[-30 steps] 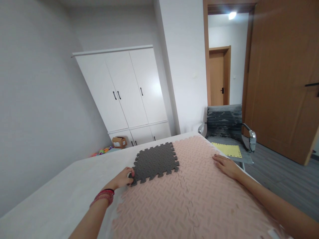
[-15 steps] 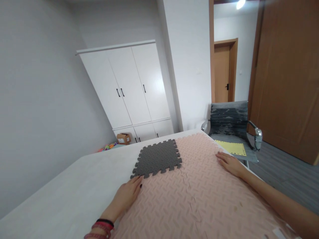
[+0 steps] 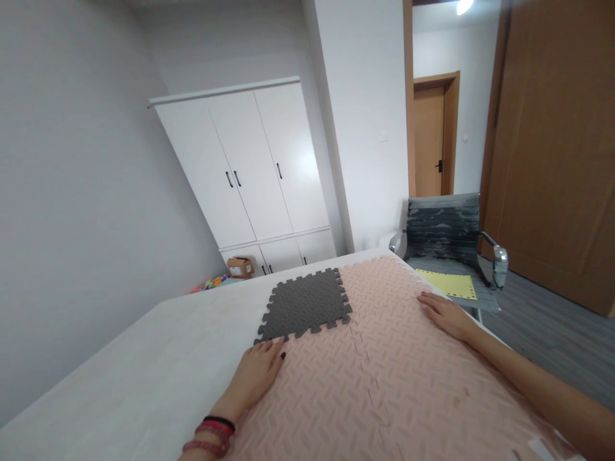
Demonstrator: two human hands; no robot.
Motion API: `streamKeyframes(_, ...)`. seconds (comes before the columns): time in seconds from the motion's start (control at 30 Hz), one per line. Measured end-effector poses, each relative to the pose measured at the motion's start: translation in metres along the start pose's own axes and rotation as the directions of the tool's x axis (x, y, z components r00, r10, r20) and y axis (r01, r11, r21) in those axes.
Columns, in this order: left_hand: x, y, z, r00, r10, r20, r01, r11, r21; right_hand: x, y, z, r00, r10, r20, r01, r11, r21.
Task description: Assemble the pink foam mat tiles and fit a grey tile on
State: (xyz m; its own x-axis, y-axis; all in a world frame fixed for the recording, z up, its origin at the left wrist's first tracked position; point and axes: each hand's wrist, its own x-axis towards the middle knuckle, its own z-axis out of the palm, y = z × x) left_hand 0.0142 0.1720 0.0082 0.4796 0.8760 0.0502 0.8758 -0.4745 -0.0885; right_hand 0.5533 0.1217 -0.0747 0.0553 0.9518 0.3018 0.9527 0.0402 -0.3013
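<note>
Pressing flat with fingers spread, the left hand [image 3: 254,378] and right hand [image 3: 444,314] rest well apart on the pink foam mats [image 3: 384,371], herringbone-textured with toothed seams. One grey foam tile [image 3: 305,306], same pattern, lies just beyond the left fingertips, interlocked with the pink.

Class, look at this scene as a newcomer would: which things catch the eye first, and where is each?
The pink foam mats spread over the white surface dominate, with one grey foam tile locked into their far left corner. Both hands lie flat on the pink: the left hand just below the grey tile, the right hand at the right edge. Behind stands a white wardrobe.
</note>
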Motion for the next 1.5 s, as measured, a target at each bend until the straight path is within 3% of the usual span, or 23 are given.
streamKeyframes(0.27, 0.014, 0.017, -0.019, 0.999, -0.001, 0.04, 0.002, 0.999, -0.033, -0.002, -0.003, -0.003, 1.0, 0.011, 0.006, -0.011, 1.0, 0.01)
streamKeyframes(0.47, 0.025, 0.054, -0.006, 0.996, 0.07, 0.051, -0.061, 0.984, -0.168, -0.005, -0.008, -0.009, 1.0, 0.01, -0.003, -0.01, 1.0, 0.019)
streamKeyframes(0.7, 0.028, 0.048, -0.009, 0.994, 0.083, 0.074, -0.055, 0.945, -0.322, -0.004, -0.003, -0.004, 1.0, 0.013, 0.011, -0.013, 1.0, 0.015)
streamKeyframes(0.93, 0.036, 0.083, 0.001, 0.996, 0.092, 0.014, -0.083, 0.948, -0.308, -0.006, -0.006, -0.008, 1.0, 0.016, 0.011, -0.016, 0.999, 0.029)
streamKeyframes(1.17, 0.057, 0.082, -0.01, 0.989, 0.15, 0.002, -0.14, 0.929, -0.343, -0.006, -0.008, -0.011, 1.0, 0.022, 0.015, -0.023, 0.998, 0.051)
streamKeyframes(1.37, 0.061, 0.105, 0.001, 0.98, 0.197, 0.004, -0.185, 0.925, -0.332, -0.004, -0.009, -0.012, 1.0, 0.018, 0.024, -0.019, 0.999, 0.043)
streamKeyframes(1.5, 0.067, 0.106, -0.007, 0.974, 0.228, 0.01, -0.213, 0.92, -0.329, -0.005, -0.009, -0.013, 1.0, 0.015, 0.02, -0.015, 0.999, 0.032)
